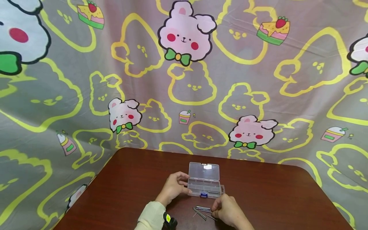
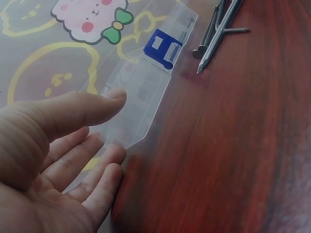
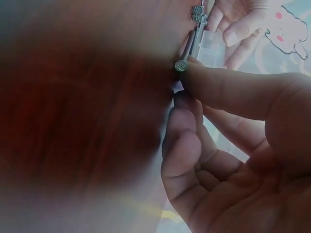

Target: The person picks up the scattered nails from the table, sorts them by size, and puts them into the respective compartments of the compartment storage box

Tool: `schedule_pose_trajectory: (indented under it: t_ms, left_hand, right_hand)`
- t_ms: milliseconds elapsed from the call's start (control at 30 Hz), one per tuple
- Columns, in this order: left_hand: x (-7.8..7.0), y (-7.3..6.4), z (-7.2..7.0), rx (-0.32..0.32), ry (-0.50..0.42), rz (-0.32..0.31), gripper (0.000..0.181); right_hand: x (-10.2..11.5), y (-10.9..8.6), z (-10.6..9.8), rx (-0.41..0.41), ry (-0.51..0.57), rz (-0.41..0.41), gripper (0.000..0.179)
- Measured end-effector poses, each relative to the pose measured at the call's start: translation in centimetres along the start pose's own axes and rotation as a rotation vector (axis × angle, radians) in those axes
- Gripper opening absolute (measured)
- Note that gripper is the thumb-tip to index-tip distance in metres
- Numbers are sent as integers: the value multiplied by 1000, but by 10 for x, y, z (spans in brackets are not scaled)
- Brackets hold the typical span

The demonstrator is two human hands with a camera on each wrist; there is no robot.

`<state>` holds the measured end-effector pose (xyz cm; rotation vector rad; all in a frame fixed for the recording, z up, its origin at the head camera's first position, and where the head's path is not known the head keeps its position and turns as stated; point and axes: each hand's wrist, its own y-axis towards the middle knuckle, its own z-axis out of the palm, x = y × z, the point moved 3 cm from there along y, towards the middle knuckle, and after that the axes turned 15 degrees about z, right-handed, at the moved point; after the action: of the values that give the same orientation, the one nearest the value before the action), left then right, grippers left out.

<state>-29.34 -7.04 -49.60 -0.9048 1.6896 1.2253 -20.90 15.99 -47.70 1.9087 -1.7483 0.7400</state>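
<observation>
A clear plastic compartment box (image 1: pixel 204 188) stands on the table with its lid (image 1: pixel 204 171) raised at the back and a blue latch (image 2: pixel 163 48) at the front. Several thin metal pieces lie in its front right part. My left hand (image 1: pixel 173 187) is at the box's left end, thumb toward the front corner, fingers relaxed along the side. Several metal nails (image 1: pixel 199 213) lie in a loose pile in front of the box. At the pile's right side, my right hand (image 1: pixel 227 210) pinches a nail (image 3: pixel 181 65) between thumb and fingertips, its round ridged head showing.
The dark reddish-brown table (image 1: pixel 138 179) extends to both sides and behind the box. A patterned cloth (image 1: pixel 201 127) with cartoon rabbits hangs along its back and sides. A black strap device (image 1: pixel 169 221) sits on the left wrist beside a pale sleeve (image 1: pixel 150 217).
</observation>
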Motion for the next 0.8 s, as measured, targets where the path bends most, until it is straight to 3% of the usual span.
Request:
schedule_pose_trajectory:
  t_ms: [200,500,800]
  left_hand:
    - [1,1,0,1,-14,14,56]
    - [2,1,-1,3,0,11,55]
    - [1,-1,0,2,-35,15,56]
  right_hand:
    - [-2,0,0,43,-29,18,24]
    - [-2,-1,-7,46,-5,6,20]
    - [-6,1,-9,50,111,36,13]
